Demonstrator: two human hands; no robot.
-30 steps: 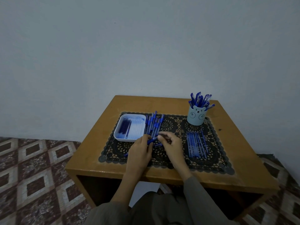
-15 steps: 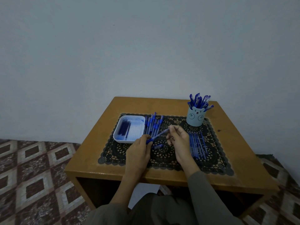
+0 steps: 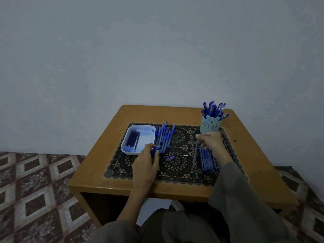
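On the left end of the black lace mat (image 3: 178,171) sits a white tray (image 3: 124,144) with dark ink sticks (image 3: 133,139) inside. Just to the right of it, also on the mat, lies a row of blue pens (image 3: 164,135).

The left hand (image 3: 146,163) is over the mat's left half, near the tray's front corner. Its fingers are curled round a blue pen body (image 3: 155,149). A loose blue cap (image 3: 168,158) lies in the middle of the mat, just beside that hand.

The right hand (image 3: 213,142) is over the mat's right half. Its fingertips pinch the top of a thin ink stick (image 3: 195,153), which hangs down toward the mat. A pile of the same sticks (image 3: 208,160) lies right next to it. At the mat's back right corner stands a bear cup (image 3: 209,126) full of pens.

I think the pen is being taken apart, and this step is putting its ink stick with the pile. Next, the right hand should lower the stick flat beside the others and let go softly, so it does not roll off the mat onto the counter (image 3: 108,155).
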